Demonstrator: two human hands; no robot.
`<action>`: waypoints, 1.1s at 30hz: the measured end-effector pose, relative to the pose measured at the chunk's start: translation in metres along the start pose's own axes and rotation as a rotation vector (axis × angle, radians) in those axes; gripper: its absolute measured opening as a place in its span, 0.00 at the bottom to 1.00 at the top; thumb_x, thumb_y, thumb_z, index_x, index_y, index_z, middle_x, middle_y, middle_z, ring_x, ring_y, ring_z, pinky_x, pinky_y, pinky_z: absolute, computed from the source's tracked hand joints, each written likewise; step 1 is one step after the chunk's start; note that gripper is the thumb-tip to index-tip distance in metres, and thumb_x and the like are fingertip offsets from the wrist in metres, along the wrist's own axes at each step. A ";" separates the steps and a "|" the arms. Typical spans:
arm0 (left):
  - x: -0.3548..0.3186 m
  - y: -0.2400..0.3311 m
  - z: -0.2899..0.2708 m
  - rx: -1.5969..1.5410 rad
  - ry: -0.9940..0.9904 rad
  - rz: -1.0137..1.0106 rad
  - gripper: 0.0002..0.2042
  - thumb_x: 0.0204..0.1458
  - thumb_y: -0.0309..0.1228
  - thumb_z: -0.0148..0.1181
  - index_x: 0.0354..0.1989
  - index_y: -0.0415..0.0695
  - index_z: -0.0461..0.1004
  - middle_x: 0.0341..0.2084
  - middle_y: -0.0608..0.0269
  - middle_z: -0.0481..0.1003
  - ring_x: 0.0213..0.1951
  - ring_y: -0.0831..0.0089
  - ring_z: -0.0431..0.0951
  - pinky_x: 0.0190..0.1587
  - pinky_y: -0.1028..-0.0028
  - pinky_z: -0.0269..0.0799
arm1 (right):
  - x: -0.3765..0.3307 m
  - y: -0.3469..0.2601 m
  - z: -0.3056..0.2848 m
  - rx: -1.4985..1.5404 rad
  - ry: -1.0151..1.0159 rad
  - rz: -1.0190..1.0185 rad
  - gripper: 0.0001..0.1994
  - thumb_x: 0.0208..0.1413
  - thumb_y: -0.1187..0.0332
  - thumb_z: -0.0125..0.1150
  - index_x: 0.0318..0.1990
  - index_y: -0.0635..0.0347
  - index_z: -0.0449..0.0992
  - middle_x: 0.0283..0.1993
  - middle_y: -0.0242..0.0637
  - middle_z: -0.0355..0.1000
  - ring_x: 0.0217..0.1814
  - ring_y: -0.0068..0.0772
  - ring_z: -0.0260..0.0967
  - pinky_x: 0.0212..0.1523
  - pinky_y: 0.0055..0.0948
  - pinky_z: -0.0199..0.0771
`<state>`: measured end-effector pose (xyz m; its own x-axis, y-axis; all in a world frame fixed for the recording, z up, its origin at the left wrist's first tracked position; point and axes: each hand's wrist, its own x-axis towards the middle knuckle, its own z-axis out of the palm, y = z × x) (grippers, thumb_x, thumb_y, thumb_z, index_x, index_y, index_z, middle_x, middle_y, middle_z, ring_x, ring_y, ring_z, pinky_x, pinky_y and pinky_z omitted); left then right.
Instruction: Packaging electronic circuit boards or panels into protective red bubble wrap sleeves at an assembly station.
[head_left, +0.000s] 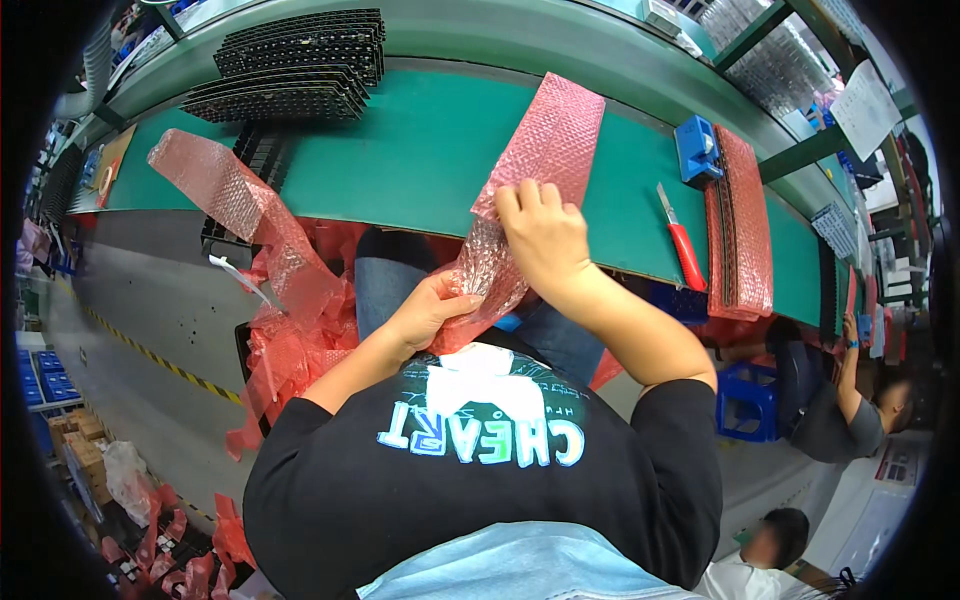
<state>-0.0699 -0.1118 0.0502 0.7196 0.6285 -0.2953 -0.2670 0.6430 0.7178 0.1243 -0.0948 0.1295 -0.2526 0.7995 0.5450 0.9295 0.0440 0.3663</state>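
Observation:
A long strip of pink bubble wrap (pixel 556 125) runs from the green tabletop over its near edge toward my lap. My left hand (pixel 437 308) pinches the lower part of this wrap between thumb and fingers, just above my legs. Higher up, my right hand (pixel 541 228) is closed on the same wrap near the table edge, its fingers curled over it. Whether anything lies inside the wrap cannot be told. To the right, a utility knife (pixel 682 240) with a red handle lies on the table, its blade pointing away from me.
Black slotted boards (pixel 290 65) stand in a row at the back left. A blue tape dispenser (pixel 697 150) sits beside a stack of pink-wrapped pieces (pixel 740 230) on the right. Loose bubble wrap (pixel 290 340) heaps at my left. Another person (pixel 850 400) works at far right.

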 end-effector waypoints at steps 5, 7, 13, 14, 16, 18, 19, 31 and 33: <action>-0.004 0.000 -0.002 0.004 0.067 -0.039 0.16 0.55 0.19 0.59 0.53 0.36 0.71 0.46 0.55 0.78 0.45 0.71 0.80 0.50 0.78 0.75 | -0.017 -0.020 0.028 0.125 -0.124 0.043 0.12 0.42 0.69 0.61 0.36 0.53 0.69 0.35 0.36 0.65 0.34 0.36 0.68 0.25 0.33 0.71; -0.004 -0.002 -0.005 -0.016 0.082 -0.045 0.17 0.55 0.19 0.58 0.54 0.36 0.70 0.47 0.55 0.78 0.46 0.71 0.79 0.50 0.78 0.75 | -0.022 -0.020 0.035 0.209 -0.240 0.063 0.14 0.40 0.69 0.63 0.37 0.54 0.69 0.37 0.39 0.65 0.36 0.39 0.69 0.27 0.35 0.73; -0.006 -0.005 -0.007 -0.036 0.100 -0.053 0.17 0.56 0.19 0.58 0.55 0.36 0.70 0.47 0.54 0.78 0.45 0.71 0.80 0.48 0.79 0.76 | -0.008 -0.003 0.024 0.458 -0.517 0.054 0.21 0.36 0.69 0.68 0.40 0.58 0.67 0.42 0.44 0.63 0.39 0.47 0.70 0.31 0.41 0.75; -0.006 -0.006 -0.007 -0.036 0.102 -0.059 0.17 0.56 0.19 0.58 0.55 0.36 0.70 0.47 0.54 0.78 0.45 0.71 0.80 0.48 0.79 0.76 | -0.006 0.001 0.024 0.462 -0.521 0.057 0.21 0.36 0.69 0.68 0.40 0.58 0.67 0.42 0.44 0.63 0.39 0.47 0.70 0.31 0.41 0.75; -0.005 -0.009 -0.009 -0.046 0.085 -0.067 0.17 0.56 0.19 0.58 0.54 0.36 0.70 0.46 0.55 0.78 0.44 0.72 0.80 0.47 0.79 0.76 | -0.001 0.007 0.026 0.495 -0.608 0.014 0.23 0.35 0.69 0.70 0.40 0.58 0.67 0.43 0.44 0.63 0.40 0.48 0.70 0.32 0.42 0.75; -0.003 -0.012 -0.012 -0.057 0.071 -0.075 0.17 0.56 0.20 0.58 0.54 0.36 0.70 0.46 0.55 0.78 0.43 0.72 0.80 0.46 0.79 0.76 | 0.002 0.011 0.028 0.529 -0.696 -0.033 0.24 0.33 0.69 0.72 0.41 0.58 0.66 0.43 0.44 0.63 0.41 0.50 0.70 0.33 0.43 0.75; -0.003 -0.013 -0.014 -0.061 0.078 -0.075 0.17 0.56 0.20 0.58 0.54 0.36 0.70 0.46 0.55 0.78 0.43 0.72 0.80 0.46 0.79 0.76 | 0.004 0.013 0.028 0.534 -0.699 -0.039 0.24 0.33 0.69 0.72 0.41 0.58 0.66 0.43 0.44 0.63 0.41 0.50 0.70 0.33 0.43 0.75; 0.008 -0.027 -0.051 0.099 0.072 -0.038 0.16 0.54 0.22 0.61 0.51 0.36 0.72 0.42 0.56 0.79 0.38 0.72 0.80 0.41 0.79 0.75 | -0.009 0.018 0.038 0.746 -0.508 -0.016 0.31 0.29 0.57 0.80 0.42 0.56 0.70 0.46 0.41 0.65 0.43 0.45 0.69 0.39 0.40 0.74; 0.009 -0.027 -0.058 0.322 0.073 0.063 0.14 0.53 0.25 0.62 0.48 0.37 0.73 0.38 0.57 0.80 0.32 0.75 0.79 0.35 0.80 0.74 | -0.018 0.017 0.036 0.807 -0.323 -0.022 0.29 0.30 0.57 0.80 0.41 0.55 0.71 0.47 0.39 0.66 0.42 0.43 0.68 0.38 0.38 0.72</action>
<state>-0.0936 -0.0979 -0.0083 0.6575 0.6995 -0.2799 -0.0846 0.4377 0.8951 0.1547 -0.0867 0.0991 -0.2973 0.9190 0.2589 0.8629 0.3747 -0.3391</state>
